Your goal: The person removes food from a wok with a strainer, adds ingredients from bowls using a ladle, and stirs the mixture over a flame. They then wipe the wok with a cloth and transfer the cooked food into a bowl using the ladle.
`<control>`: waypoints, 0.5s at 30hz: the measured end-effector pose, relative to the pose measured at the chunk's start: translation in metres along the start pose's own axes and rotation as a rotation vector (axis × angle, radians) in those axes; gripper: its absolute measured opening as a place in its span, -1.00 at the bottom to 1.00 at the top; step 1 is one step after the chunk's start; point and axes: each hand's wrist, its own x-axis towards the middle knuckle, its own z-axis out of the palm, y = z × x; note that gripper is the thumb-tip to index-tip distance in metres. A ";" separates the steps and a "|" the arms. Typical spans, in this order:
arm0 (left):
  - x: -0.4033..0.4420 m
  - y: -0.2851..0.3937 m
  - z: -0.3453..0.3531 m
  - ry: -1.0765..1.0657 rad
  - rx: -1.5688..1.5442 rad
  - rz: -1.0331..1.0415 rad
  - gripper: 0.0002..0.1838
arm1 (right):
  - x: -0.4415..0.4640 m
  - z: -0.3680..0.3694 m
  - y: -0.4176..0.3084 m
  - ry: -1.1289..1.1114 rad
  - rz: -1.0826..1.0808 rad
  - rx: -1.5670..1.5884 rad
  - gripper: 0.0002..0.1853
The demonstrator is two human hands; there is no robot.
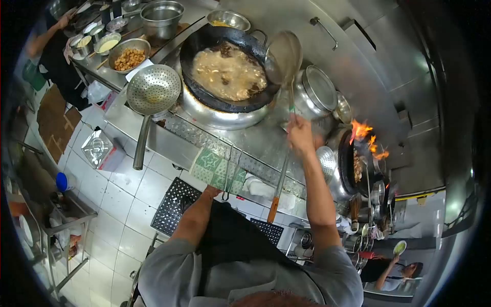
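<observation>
My right hand (300, 134) is closed around the handle of a large round skimmer (285, 55), whose bowl is raised at the right rim of a black wok (189, 77). Bubbling brown liquid (227, 71) with food in it fills the wok. Below that hand a rod runs down to a wooden handle (273, 209); I cannot tell whether it belongs to the skimmer. My left hand (211, 192) is low at the counter front, by the bottom edge of a green patterned cloth (210, 166). Its fingers are hidden. Metal tongs (230, 176) hang in front of the cloth.
A perforated strainer (153, 89) lies left of the wok, its handle over the counter edge. Bowls, one with browned cubes (129, 59), stand far left. Flames (362, 130) rise from another wok (348, 163) at right. Other people are at far left and lower right.
</observation>
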 end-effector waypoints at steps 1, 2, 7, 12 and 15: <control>0.006 0.007 0.002 0.001 -0.135 -0.120 -0.56 | -0.013 -0.001 -0.001 -0.035 0.077 0.102 -0.84; 0.015 0.014 0.007 0.004 -0.219 -0.202 -0.59 | -0.021 -0.005 -0.005 -0.066 0.149 0.196 -0.87; 0.030 0.027 0.022 0.027 -0.377 -0.343 -0.74 | -0.012 0.002 -0.016 -0.345 0.501 0.741 -0.75; 0.026 0.017 0.035 0.104 -0.504 -0.374 -0.79 | 0.028 0.029 0.002 -0.502 0.610 1.035 -0.72; 0.003 -0.007 0.035 0.211 -0.562 -0.318 -0.74 | 0.036 0.044 0.008 -0.523 0.455 0.890 -0.72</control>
